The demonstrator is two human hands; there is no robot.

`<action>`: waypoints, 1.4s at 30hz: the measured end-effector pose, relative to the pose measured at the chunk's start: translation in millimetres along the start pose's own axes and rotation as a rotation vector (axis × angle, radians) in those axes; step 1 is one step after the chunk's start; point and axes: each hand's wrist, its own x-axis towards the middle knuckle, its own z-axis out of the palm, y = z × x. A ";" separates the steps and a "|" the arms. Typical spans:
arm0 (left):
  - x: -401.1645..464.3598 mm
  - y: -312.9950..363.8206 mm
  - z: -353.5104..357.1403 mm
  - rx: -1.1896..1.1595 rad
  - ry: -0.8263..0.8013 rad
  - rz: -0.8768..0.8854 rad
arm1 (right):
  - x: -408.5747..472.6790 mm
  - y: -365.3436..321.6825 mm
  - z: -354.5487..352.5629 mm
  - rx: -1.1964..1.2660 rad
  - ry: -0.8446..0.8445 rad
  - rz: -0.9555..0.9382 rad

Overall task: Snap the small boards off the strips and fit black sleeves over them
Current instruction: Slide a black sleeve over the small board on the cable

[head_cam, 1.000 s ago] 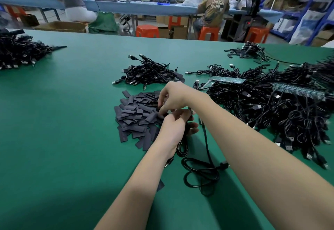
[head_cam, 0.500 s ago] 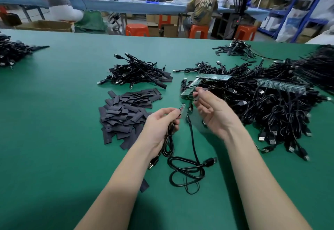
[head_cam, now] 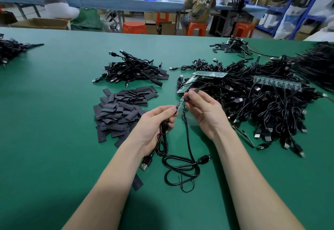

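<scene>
Readable text: "UNKN OWN" on back of seated worker's shirt (head_cam: pixel 203 0). Left hand (head_cam: pixel 155 123) pinches small board (head_cam: pixel 180 104) plus coiled USB cable (head_cam: pixel 162 144); board's long axis tilts up-right, toward right hand (head_cam: pixel 204 111). Right hand pinches black sleeve (head_cam: pixel 191 94) at board's upper end, just above green table (head_cam: pixel 54 121). Sleeve pile (head_cam: pixel 119 110) lies left; bare table toward near edge.

Your left hand (head_cam: pixel 153 123) pinches a small board (head_cam: pixel 179 105) with its cable; your right hand (head_cam: pixel 204 110) pinches a black sleeve (head_cam: pixel 191 94) at the board's tip. The sleeve pile (head_cam: pixel 121 110) lies left of your left hand on the counter (head_cam: pixel 54 121).
</scene>
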 end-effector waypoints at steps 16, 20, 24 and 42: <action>0.1 -1.6 -0.4 0.068 0.022 0.027 | -1.8 -3.4 -1.3 0.019 -0.048 -0.038; -0.5 -1.6 0.4 0.075 0.022 0.028 | -1.7 -2.6 -0.9 -0.032 -0.061 -0.035; -0.9 -2.0 -0.4 0.106 0.023 0.031 | -0.2 -4.8 -3.7 -0.041 -0.066 -0.005; -2.9 -4.9 -5.3 0.273 -0.074 0.032 | -4.1 -22.0 -25.1 -0.078 -0.205 0.259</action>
